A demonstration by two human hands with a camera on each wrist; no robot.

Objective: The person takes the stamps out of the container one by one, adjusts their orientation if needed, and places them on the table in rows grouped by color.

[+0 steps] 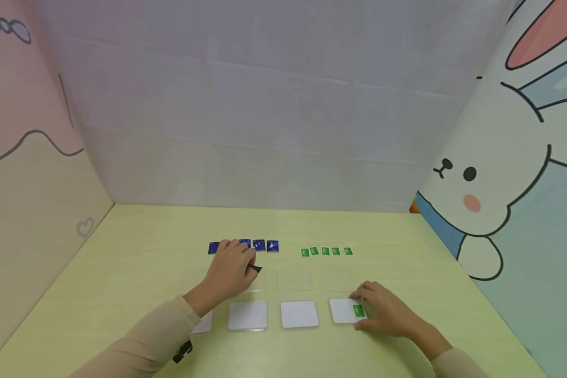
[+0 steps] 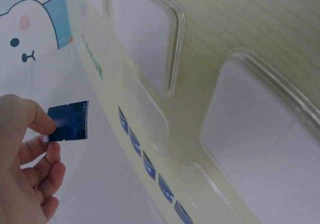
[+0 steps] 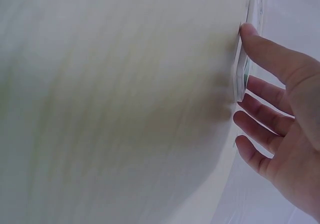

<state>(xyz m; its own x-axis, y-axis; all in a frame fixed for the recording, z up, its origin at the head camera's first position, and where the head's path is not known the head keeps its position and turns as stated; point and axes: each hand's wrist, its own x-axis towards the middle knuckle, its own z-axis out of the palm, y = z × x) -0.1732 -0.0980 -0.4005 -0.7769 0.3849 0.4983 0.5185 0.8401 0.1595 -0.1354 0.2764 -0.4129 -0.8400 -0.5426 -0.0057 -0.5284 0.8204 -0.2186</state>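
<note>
My left hand (image 1: 230, 266) pinches a small blue sachet (image 2: 68, 121) with a serrated edge between thumb and forefinger; the other fingers are loosely bent. It is above a row of blue sachets (image 1: 259, 245) lying flat. My right hand (image 1: 385, 310) grips the rightmost shallow white box (image 1: 340, 311), thumb at the near edge and fingers at the far edge. On that box's right side lies a small green sachet (image 1: 358, 311). In the right wrist view, the box (image 3: 240, 76) shows edge-on between thumb and fingers.
Further white boxes (image 1: 299, 314) with clear rims stand in a row to the left, the leftmost partly behind the left sleeve. Clear lids (image 1: 294, 280) lie behind them. Several green sachets (image 1: 325, 251) form a row at the back right. Printed walls enclose the pale table (image 1: 137, 236).
</note>
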